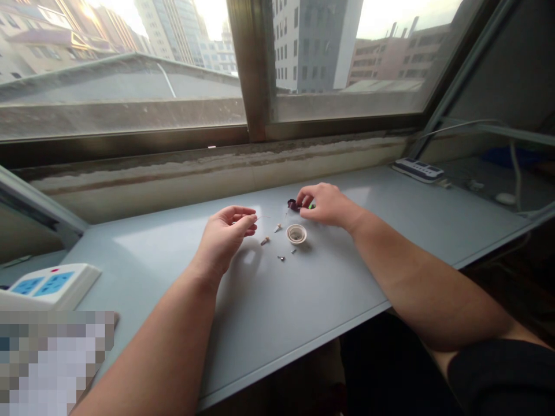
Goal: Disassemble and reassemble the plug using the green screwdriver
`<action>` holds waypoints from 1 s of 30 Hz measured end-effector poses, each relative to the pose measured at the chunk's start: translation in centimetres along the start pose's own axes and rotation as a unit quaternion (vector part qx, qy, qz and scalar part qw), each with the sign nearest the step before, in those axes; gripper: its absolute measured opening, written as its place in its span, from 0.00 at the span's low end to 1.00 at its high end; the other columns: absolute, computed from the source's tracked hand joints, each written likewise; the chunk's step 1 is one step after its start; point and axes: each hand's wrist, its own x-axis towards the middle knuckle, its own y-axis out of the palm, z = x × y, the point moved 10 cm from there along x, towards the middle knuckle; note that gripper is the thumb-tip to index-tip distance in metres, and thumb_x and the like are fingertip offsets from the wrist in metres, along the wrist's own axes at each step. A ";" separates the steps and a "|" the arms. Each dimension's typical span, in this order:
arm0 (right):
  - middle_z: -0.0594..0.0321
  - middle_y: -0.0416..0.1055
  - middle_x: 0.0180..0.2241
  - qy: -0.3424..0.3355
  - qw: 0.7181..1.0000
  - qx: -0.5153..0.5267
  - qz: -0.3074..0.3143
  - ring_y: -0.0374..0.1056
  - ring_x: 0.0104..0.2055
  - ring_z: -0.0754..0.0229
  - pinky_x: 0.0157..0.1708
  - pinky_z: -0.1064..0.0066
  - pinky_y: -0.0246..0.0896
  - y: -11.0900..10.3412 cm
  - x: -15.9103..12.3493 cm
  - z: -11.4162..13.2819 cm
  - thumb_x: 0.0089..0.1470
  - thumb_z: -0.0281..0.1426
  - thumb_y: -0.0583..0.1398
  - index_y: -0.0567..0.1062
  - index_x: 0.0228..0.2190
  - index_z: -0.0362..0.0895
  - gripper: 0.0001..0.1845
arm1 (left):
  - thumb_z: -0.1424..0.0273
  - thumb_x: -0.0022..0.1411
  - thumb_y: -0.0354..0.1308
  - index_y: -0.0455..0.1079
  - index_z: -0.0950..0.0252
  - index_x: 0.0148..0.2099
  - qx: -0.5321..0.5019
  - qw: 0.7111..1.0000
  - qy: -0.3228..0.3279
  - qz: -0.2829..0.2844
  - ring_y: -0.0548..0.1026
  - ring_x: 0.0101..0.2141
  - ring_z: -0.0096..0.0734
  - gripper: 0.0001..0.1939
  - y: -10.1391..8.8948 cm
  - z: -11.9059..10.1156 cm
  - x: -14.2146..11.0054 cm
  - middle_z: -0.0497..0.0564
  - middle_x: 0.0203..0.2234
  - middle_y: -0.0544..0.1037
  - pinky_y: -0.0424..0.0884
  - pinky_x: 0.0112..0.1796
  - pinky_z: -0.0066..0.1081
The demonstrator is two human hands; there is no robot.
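My left hand is closed in a pinch above the table. A thin, pale, thread-like strand sticks out from its fingertips to the right. My right hand bends its fingers round a small dark object with a bright green part beside the fingers. What kind of object this is cannot be made out. Between the hands stands a small round white cup with something small inside. Two small tan-headed pieces lie left of the cup, and tiny metal screws lie in front of it.
The grey table runs along a window wall. A white power socket box stands at the left, with a blurred-out item in front of it. A power strip lies at the back right. The table's front edge is close to me.
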 end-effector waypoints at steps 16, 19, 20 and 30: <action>0.62 0.79 0.29 -0.020 0.951 0.289 -0.110 0.73 0.30 0.60 0.32 0.68 0.65 -1.8 0.2 -0.7 0.57 0.34 0.65 0.79 0.41 0.44 0.10 | 0.66 0.60 0.63 0.84 0.56 0.42 0.343 0.889 0.258 0.159 0.76 0.43 0.43 0.10 4.5 -4.7 -3.1 0.52 0.40 0.80 0.72 0.48 0.41; 0.62 0.79 0.30 -0.023 0.952 0.285 -0.109 0.74 0.31 0.59 0.34 0.67 0.67 -1.7 0.3 -0.7 0.57 0.34 0.65 0.79 0.40 0.44 0.10 | 0.71 0.59 0.65 0.85 0.55 0.43 0.366 0.851 0.275 0.256 0.75 0.46 0.44 0.12 6.6 -4.0 -4.8 0.51 0.40 0.80 0.70 0.53 0.44; 0.62 0.79 0.30 -0.024 0.952 0.285 -0.107 0.74 0.31 0.59 0.34 0.67 0.67 -1.6 0.3 -0.6 0.57 0.34 0.65 0.80 0.40 0.44 0.10 | 0.73 0.59 0.66 0.85 0.54 0.44 0.373 0.845 0.275 0.268 0.75 0.47 0.45 0.13 6.9 -3.8 -5.0 0.51 0.40 0.80 0.70 0.54 0.44; 0.62 0.79 0.30 -0.027 0.951 0.289 -0.106 0.72 0.30 0.60 0.32 0.69 0.66 -1.6 0.1 -0.3 0.56 0.33 0.66 0.80 0.40 0.44 0.09 | 0.75 0.65 0.68 0.85 0.54 0.40 0.393 0.836 0.261 0.279 0.74 0.44 0.43 0.08 7.9 -2.8 -4.9 0.51 0.38 0.81 0.70 0.50 0.42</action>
